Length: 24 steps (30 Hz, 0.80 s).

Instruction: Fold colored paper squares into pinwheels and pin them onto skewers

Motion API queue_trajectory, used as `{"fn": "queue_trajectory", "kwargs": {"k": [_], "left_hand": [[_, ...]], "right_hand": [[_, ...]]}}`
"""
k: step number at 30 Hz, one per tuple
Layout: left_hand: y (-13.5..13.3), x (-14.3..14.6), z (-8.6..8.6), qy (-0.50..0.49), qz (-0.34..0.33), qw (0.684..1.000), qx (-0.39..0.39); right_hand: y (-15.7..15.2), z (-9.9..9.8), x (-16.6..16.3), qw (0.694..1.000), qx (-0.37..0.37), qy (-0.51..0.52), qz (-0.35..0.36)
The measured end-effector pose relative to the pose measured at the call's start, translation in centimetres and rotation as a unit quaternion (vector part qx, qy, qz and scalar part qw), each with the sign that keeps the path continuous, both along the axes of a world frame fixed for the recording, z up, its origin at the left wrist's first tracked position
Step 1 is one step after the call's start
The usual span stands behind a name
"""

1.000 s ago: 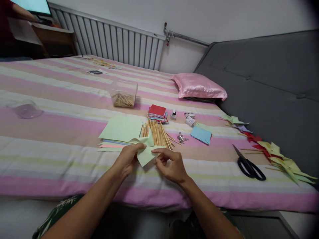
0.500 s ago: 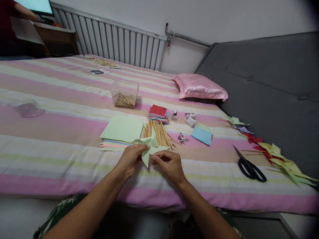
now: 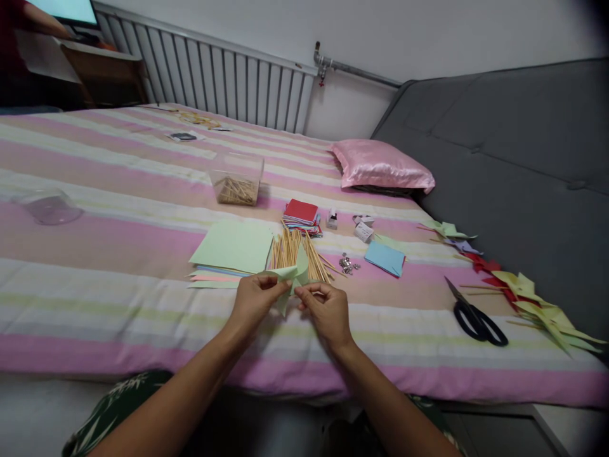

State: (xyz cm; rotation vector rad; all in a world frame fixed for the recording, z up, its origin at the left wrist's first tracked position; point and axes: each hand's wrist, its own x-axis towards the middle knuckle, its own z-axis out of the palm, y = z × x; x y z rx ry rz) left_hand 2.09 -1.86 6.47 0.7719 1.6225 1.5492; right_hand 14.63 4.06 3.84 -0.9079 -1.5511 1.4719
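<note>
A pale green paper pinwheel (image 3: 301, 266) is held up between my two hands, its blades curled and pointed. My left hand (image 3: 257, 301) pinches it from the left, thumb and fingers closed. From the right, my right hand (image 3: 327, 311) pinches the paper near the middle, fingertips closed. Just behind it lie many thin wooden sticks (image 3: 311, 257) in a loose pile. To the left is a stack of coloured paper sheets (image 3: 233, 244) with pale green on top. Small metal pins (image 3: 349, 264) lie right of the sticks.
Finished pinwheels (image 3: 518, 285) lie along the right by the grey headboard (image 3: 504, 127). Black scissors (image 3: 476, 320) rest near them. Farther back are blue paper squares (image 3: 385, 257), red paper squares (image 3: 301, 211), a clear box of sticks (image 3: 236, 181) and a pink pillow (image 3: 383, 165). A person (image 3: 19, 51) is at far left.
The pinwheel has turned and tilted in my hands, its blades now closer together. My left hand has shifted slightly right, and both hands have drawn nearer each other.
</note>
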Motion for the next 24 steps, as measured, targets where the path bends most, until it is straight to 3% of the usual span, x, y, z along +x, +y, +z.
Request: {"fn": "queue_trajectory", "kwargs": {"k": [14, 24], "left_hand": [[0.0, 0.0, -0.2, 0.011, -0.031, 0.999, -0.004], [0.0, -0.5, -0.9, 0.049, -0.063, 0.997, -0.013]], "right_hand": [[0.3, -0.2, 0.0, 1.0, 0.003, -0.01, -0.028], [1.1, 0.2, 0.4, 0.993, 0.092, -0.059, -0.038]]}}
